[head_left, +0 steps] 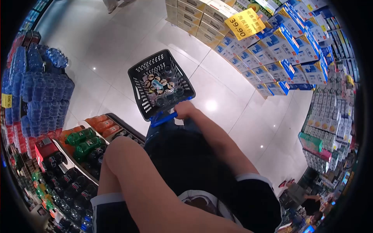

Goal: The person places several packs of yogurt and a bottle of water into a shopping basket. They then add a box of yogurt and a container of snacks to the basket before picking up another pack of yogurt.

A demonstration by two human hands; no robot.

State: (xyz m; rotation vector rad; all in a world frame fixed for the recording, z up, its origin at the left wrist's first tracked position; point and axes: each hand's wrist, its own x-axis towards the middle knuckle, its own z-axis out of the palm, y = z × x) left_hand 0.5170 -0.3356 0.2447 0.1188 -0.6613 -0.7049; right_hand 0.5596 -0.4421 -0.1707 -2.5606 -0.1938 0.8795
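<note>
So the yellow sign (244, 24) on the blue-and-white cartons (276, 48) read 海报特价 and 39.90, and a smaller yellow tag (7, 100) by the blue-tinted bottle packs (44, 87) looked like 9.90 turned over. The green bottles (83, 143) had a 7-like mark on them; the carton small print was too tiny for us. Pale tile floor (229, 103) lay open above and right of our black basket (156, 58), with cartons edging it at upper right and a soda display (74, 165) close at lower left. Inside the basket sat a cluster of round-topped containers (158, 82), plus clear-looking ones (171, 94) toward the handle end. Our right hand (185, 109) was wrapped around the blue handle (164, 119); our left hand was out of view, so we can't tell its state.
</note>
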